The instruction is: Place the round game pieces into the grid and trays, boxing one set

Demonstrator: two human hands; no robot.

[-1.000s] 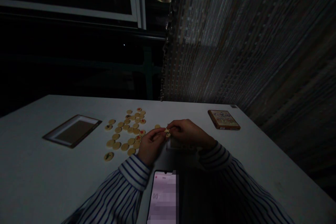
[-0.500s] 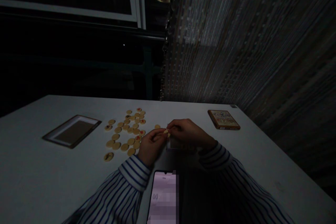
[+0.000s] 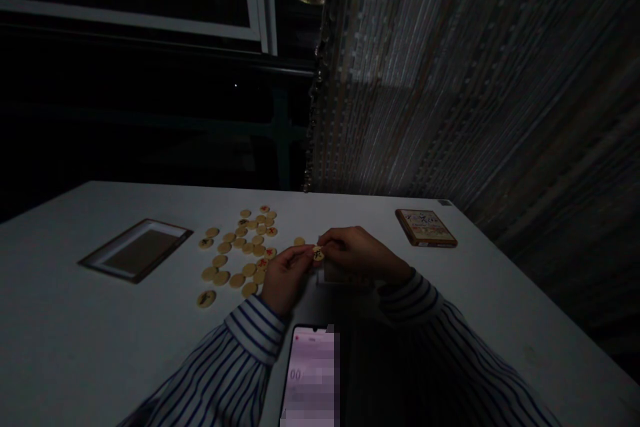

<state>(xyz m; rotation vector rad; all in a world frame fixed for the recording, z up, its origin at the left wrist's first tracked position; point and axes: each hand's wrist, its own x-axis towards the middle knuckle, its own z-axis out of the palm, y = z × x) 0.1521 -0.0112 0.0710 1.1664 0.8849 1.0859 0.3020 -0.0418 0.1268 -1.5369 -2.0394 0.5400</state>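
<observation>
A small round wooden game piece [image 3: 318, 253] is pinched between the fingertips of my left hand [image 3: 286, 278] and my right hand [image 3: 356, 253], just above the white table [image 3: 75, 333]. Both hands are closed on it. Several more round pieces [image 3: 240, 253], some with red or dark marks, lie scattered on the table just left of my left hand. One lone piece [image 3: 299, 241] lies just behind my fingers. Under my right hand a pale flat thing [image 3: 330, 275] shows dimly.
An open shallow box tray [image 3: 136, 249] lies at the left. A flat box lid with a picture [image 3: 425, 227] lies at the right rear. A lit phone [image 3: 310, 377] sits at the near edge between my striped sleeves. A bead curtain [image 3: 450, 80] hangs behind.
The piece between my fingertips has turned slightly, its marked face now showing. My hands stay in the same place.
</observation>
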